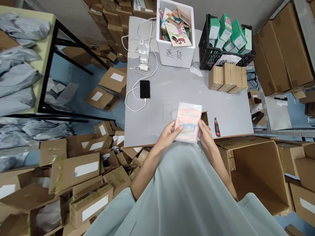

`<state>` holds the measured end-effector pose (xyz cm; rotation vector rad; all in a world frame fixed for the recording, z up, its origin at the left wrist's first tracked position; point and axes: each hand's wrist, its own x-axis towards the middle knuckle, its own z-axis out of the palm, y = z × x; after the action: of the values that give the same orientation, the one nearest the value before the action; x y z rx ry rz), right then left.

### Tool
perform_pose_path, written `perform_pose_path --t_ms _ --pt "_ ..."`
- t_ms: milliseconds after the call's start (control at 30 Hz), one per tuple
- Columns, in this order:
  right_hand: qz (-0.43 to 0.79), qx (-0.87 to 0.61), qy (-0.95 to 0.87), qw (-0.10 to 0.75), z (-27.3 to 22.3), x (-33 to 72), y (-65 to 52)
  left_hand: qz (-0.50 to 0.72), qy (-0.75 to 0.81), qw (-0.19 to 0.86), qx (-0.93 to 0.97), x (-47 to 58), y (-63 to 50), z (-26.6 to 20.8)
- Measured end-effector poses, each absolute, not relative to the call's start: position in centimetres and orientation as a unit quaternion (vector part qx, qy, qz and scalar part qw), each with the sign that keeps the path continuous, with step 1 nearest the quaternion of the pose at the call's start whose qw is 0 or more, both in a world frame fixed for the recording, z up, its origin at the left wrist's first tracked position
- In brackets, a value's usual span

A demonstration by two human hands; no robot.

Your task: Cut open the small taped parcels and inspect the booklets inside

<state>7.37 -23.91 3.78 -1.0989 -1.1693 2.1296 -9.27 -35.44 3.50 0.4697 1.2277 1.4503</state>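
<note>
Between my two hands is a flat, pale pink packet (188, 123) with a blue band, in what looks like a clear wrapper; its print is too blurred to read. My left hand (169, 133) grips its left edge, thumb on top. My right hand (205, 133) closes on its right edge. The packet is over the front edge of the grey table (172, 85), close to my body. Partly hidden behind my right hand lies a small open cardboard box (204, 118). To the right of it a red and black box cutter (217, 127) rests on the tabletop.
A phone (145, 89) on a white cable lies left. At the back stand a white foam bin (176, 55) of booklets, a black crate (206, 49) of green boxes, and several small brown cartons (228, 78). Cardboard boxes (81, 170) crowd the floor; a large open carton (258, 170) stands right.
</note>
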Motion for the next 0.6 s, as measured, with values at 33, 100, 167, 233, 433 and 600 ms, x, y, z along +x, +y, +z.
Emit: perform_pose_path --t_ms 33,100,167,233,433,600 --pt "0.79 -0.397 -0.412 0.22 3.7 7.1 -23.7 0.618 0.508 0.57 0.187 -9.4 -35.5 3.5" --pt "0.813 -0.386 -0.387 0.199 3.5 6.8 -23.4 0.62 0.487 0.593 0.164 -9.8 -35.5 3.6" --pt "0.826 -0.377 -0.376 0.188 3.4 6.6 -23.1 0.612 0.479 0.612 0.147 -10.1 -35.5 3.6" --pt "0.823 -0.378 -0.38 0.188 3.3 6.7 -22.7 0.607 0.488 0.612 0.137 -10.4 -35.5 3.3" --pt "0.658 -0.488 -0.482 0.31 2.6 6.9 -22.8 0.59 0.65 0.432 0.208 -10.3 -35.4 2.2" --pt "0.577 -0.477 -0.569 0.339 3.1 5.4 -25.3 0.546 0.74 0.233 0.316 -8.6 -35.1 2.6"
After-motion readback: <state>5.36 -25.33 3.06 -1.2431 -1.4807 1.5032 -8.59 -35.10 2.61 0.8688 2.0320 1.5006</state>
